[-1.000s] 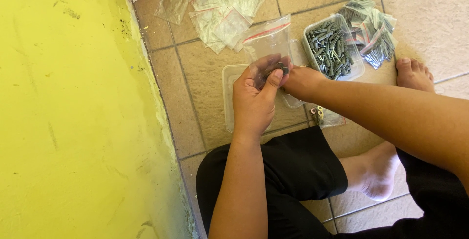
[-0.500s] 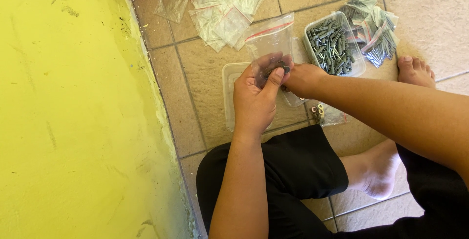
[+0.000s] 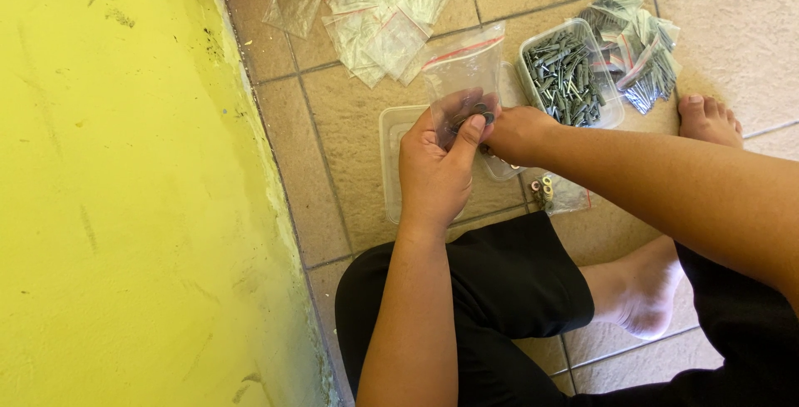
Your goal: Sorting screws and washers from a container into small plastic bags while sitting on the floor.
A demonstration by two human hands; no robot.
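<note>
While the left hand [image 3: 434, 176] is gripping a small clear bag [image 3: 466, 82] of dark washers, the right hand [image 3: 518, 134] is pinching its edge, fingers closed.

Bare forearms, no sleeves; black knee-length trousers [image 3: 499, 290]; bare feet [image 3: 645, 303].

You are working in bright, even daylight that washes the yellow wall [image 3: 125, 207] at the left almost flat and leaves only soft, short shadows on the tiled floor [image 3: 333, 149] under your arms. The clear plastic bags [image 3: 374, 7] give off pale glare. Focus is sharp overall, with slight softness around your fingers [image 3: 470, 128].
</note>
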